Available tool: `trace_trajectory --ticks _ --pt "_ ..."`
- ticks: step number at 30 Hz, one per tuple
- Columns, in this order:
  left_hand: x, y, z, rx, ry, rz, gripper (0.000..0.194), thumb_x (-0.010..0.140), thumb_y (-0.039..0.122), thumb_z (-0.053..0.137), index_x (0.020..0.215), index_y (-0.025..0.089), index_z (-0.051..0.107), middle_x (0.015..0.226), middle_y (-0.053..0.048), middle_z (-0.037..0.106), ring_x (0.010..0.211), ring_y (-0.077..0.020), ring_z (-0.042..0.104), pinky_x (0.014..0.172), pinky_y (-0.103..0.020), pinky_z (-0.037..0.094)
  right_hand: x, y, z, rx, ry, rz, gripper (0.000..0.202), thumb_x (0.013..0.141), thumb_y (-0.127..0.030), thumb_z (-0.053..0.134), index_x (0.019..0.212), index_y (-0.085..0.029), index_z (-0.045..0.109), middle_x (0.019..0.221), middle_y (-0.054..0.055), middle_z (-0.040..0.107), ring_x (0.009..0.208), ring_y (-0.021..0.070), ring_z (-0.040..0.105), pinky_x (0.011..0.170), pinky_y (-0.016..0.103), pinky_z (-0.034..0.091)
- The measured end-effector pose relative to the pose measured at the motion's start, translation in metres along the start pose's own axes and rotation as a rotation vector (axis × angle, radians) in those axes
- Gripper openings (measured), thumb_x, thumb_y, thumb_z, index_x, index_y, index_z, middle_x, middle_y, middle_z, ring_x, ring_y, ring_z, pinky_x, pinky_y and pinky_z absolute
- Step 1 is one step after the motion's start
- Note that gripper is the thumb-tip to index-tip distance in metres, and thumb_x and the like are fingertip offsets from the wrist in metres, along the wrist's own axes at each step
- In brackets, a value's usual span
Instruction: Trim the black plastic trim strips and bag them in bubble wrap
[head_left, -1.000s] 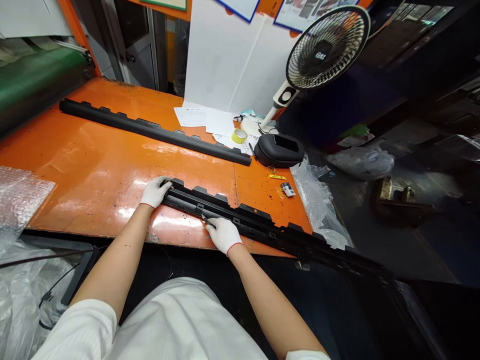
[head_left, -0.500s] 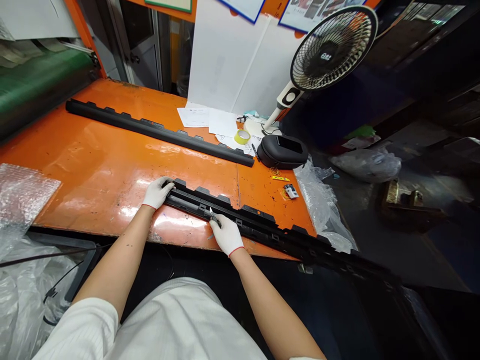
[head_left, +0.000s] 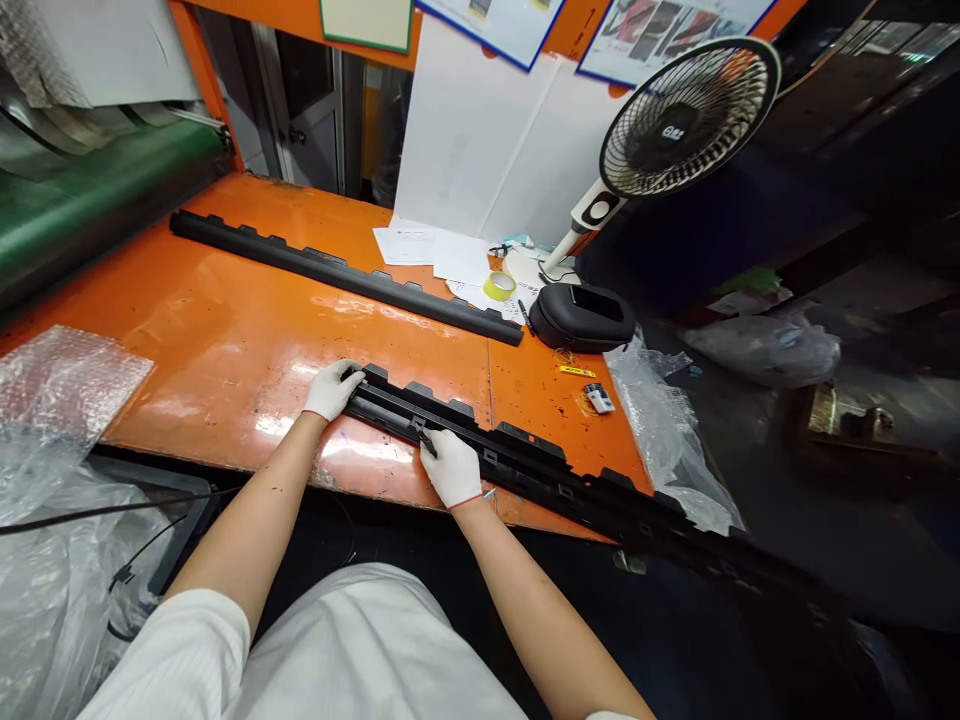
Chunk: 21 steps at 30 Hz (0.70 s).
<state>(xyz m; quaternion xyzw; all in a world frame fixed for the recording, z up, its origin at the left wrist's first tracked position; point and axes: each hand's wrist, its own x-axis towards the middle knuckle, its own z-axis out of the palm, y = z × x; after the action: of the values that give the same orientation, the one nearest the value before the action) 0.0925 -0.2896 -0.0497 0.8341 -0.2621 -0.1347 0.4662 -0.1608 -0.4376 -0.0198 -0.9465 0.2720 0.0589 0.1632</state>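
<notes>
A long black plastic trim strip with raised tabs and small square clips lies slantwise along the front of the orange table, running past its right edge. Both my hands wear white gloves. My left hand is closed around the strip's left end, thumb on top. In my right hand is a small dark-handled knife, held in closed fingers over the strip's near side beside a clip. Its blade is hard to make out. A second black trim strip rests farther back, apart from both hands.
Behind the strips are papers, yellow tape, a black case and a standing fan. A green roller is at left. Bubble wrap covers the left corner; clear plastic hangs at right.
My right hand has shifted slightly left relative to the strip, and the knife has turned so its bright tip no longer shows. My left hand keeps its hold. The view has shifted.
</notes>
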Motion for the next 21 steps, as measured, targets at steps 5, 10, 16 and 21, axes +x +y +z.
trace_trajectory --ticks 5,10,16,21 --pt "0.005 -0.003 -0.007 -0.056 -0.053 -0.019 0.032 0.087 0.047 0.066 0.1 0.022 0.082 0.105 -0.008 0.085 0.105 -0.0294 0.076 0.104 -0.041 0.06 0.004 0.0 0.0 -0.006 -0.012 -0.002 0.034 0.111 -0.026 0.059 0.135 -0.021 0.083 0.123 0.012 0.083 0.117 0.0255 0.077 0.094 0.029 0.05" --pt "0.015 -0.011 -0.032 -0.267 -0.307 -0.096 0.051 0.078 0.057 0.081 0.112 0.021 0.087 0.115 -0.011 0.086 0.108 -0.0325 0.079 0.1 -0.045 0.064 0.003 -0.002 -0.003 0.144 0.013 0.09 0.029 0.111 -0.031 0.056 0.114 -0.021 0.083 0.113 0.011 0.085 0.107 0.0264 0.079 0.089 0.03 0.051" --pt "0.01 -0.017 -0.041 -0.326 -0.383 -0.089 0.049 0.075 0.055 0.085 0.11 0.021 0.09 0.114 -0.01 0.086 0.107 -0.032 0.08 0.098 -0.043 0.066 -0.012 -0.012 0.003 0.661 0.065 0.163 0.04 0.112 -0.037 0.041 0.123 -0.019 0.074 0.103 0.011 0.083 0.094 0.0265 0.079 0.086 0.035 0.059" --pt "0.006 -0.018 -0.038 -0.377 -0.405 -0.108 0.044 0.079 0.05 0.085 0.112 0.021 0.09 0.112 -0.009 0.087 0.102 -0.0297 0.081 0.091 -0.039 0.066 -0.016 -0.061 0.013 1.054 -0.45 0.196 0.034 0.112 -0.053 0.051 0.115 -0.022 0.065 0.067 0.0 0.067 0.053 0.0204 0.062 0.055 0.031 0.054"
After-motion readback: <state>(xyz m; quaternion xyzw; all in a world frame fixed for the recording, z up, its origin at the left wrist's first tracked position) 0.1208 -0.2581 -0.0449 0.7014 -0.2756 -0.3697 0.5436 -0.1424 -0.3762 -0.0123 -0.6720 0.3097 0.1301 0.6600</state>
